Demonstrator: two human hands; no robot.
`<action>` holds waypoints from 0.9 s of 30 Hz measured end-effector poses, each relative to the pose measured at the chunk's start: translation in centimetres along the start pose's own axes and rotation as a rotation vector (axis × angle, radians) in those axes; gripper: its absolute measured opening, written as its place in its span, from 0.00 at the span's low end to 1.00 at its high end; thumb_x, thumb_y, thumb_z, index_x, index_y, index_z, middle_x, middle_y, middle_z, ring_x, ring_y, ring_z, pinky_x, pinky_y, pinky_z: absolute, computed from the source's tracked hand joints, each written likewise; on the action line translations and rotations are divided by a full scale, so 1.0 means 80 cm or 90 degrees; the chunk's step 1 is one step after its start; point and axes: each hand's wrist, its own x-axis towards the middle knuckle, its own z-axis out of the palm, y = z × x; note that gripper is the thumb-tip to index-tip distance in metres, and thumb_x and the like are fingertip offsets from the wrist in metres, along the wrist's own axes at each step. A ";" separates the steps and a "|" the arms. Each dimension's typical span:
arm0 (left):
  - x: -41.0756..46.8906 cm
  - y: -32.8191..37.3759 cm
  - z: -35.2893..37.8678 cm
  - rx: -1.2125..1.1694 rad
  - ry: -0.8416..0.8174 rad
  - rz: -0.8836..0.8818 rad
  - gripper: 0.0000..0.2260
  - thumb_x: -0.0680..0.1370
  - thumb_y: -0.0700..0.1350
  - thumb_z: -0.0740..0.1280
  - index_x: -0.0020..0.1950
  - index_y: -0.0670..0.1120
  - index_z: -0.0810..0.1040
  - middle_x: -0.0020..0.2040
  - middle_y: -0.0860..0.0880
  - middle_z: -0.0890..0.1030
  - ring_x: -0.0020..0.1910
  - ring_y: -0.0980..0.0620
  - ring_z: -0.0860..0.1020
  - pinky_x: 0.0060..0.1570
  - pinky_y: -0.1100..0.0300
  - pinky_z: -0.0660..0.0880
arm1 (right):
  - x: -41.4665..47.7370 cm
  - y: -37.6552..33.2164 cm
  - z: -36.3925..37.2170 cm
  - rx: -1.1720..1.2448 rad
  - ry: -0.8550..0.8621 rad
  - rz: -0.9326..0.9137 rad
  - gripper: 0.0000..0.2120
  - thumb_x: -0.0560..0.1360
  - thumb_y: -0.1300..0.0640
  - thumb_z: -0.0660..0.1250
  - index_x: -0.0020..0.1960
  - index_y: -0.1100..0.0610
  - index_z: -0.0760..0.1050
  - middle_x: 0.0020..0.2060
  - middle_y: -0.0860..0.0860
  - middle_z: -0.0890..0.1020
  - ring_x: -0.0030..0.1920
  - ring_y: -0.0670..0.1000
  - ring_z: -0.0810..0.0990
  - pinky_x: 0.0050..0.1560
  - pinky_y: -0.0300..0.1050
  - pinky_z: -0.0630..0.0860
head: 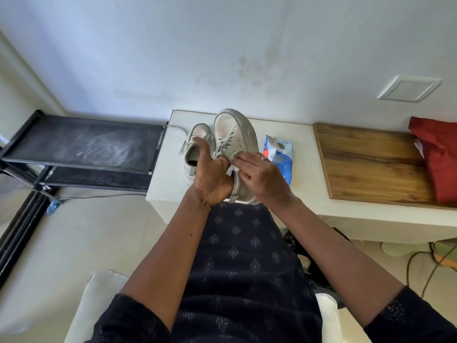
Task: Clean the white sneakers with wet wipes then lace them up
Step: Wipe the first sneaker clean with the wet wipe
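Grey-soiled sneaker (235,134) sits at the surface (168,169) near edge, gripped by left hand (210,177); right hand (259,177) pinches a wipe (231,170).

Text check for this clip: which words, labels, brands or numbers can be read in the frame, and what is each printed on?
No text is readable in this frame.
Wet wipes pack: printing on the blue, white and red wrapper, too blurred to read.
Held sneaker, gripped by the left hand: no lettering visible.
Wipe, pinched by the right hand: plain.
Red bag: white tag at its edge, too small to read.
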 end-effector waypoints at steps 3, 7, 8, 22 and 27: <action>-0.004 -0.008 0.011 -0.018 0.007 0.015 0.50 0.68 0.77 0.46 0.74 0.40 0.62 0.68 0.41 0.71 0.68 0.45 0.70 0.68 0.52 0.67 | 0.017 0.004 -0.002 -0.001 0.003 0.029 0.12 0.72 0.61 0.60 0.45 0.65 0.81 0.41 0.57 0.83 0.41 0.56 0.82 0.44 0.45 0.79; -0.010 -0.014 0.013 0.063 0.041 -0.014 0.44 0.71 0.73 0.42 0.73 0.42 0.63 0.63 0.43 0.76 0.60 0.48 0.77 0.57 0.56 0.76 | 0.028 0.036 0.008 -0.042 -0.094 0.067 0.07 0.71 0.65 0.63 0.44 0.64 0.81 0.40 0.55 0.82 0.42 0.58 0.80 0.43 0.47 0.78; -0.013 -0.015 0.013 0.095 0.042 -0.029 0.43 0.71 0.73 0.42 0.73 0.43 0.63 0.64 0.43 0.76 0.61 0.48 0.76 0.58 0.57 0.76 | 0.030 0.047 0.010 -0.069 -0.114 0.077 0.08 0.70 0.66 0.62 0.44 0.64 0.80 0.40 0.56 0.81 0.43 0.58 0.80 0.43 0.48 0.79; -0.020 -0.039 0.014 0.152 0.048 0.011 0.13 0.68 0.27 0.63 0.49 0.37 0.78 0.47 0.44 0.83 0.50 0.50 0.81 0.55 0.59 0.76 | 0.033 0.052 0.015 -0.108 -0.070 0.189 0.16 0.61 0.78 0.58 0.42 0.67 0.79 0.42 0.59 0.80 0.46 0.62 0.77 0.41 0.45 0.73; -0.025 -0.044 0.011 0.133 0.132 0.015 0.15 0.70 0.24 0.58 0.40 0.39 0.80 0.40 0.42 0.83 0.43 0.46 0.82 0.48 0.56 0.80 | 0.012 0.029 0.018 -0.028 -0.034 0.230 0.17 0.62 0.79 0.60 0.44 0.67 0.81 0.37 0.58 0.82 0.41 0.63 0.79 0.39 0.44 0.72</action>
